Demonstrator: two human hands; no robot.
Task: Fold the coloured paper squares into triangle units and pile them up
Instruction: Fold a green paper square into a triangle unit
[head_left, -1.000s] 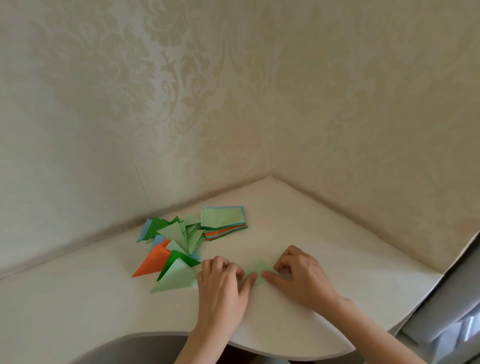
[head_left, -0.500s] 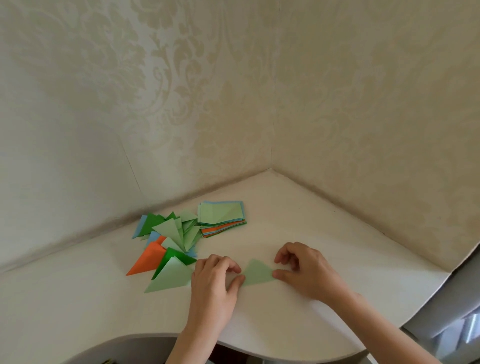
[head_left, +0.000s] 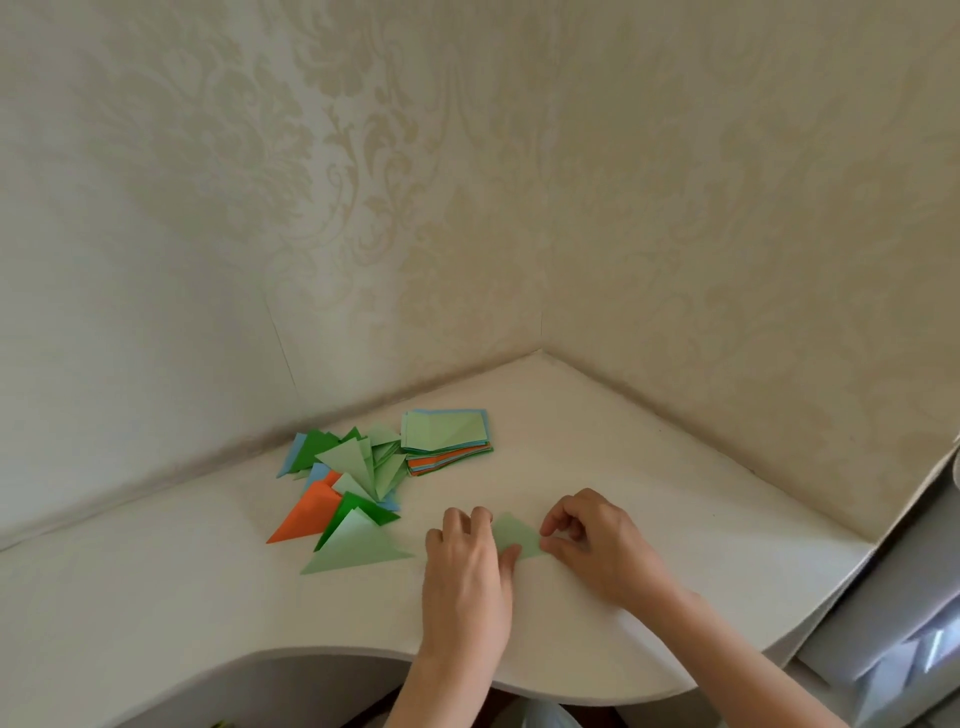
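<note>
A pale green triangle (head_left: 514, 535) lies flat on the white surface (head_left: 649, 499) between both hands, so a fold looks to be under way. The left hand (head_left: 467, 566) pins its near-left edge with curled fingers and thumb; the right hand (head_left: 597, 545) pinches its right corner, fingers curled. Next, probably, comes a sharp crease, then adding it to the loose pile of triangles (head_left: 348, 493) just beside the stack of squares (head_left: 447, 441). The fold line itself is hidden beneath the fingers.

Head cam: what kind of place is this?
Likely a home room, at a corner desk: a white curved desktop fitted into a corner, damask wallpaper on both walls, origami paper stack on it.
</note>
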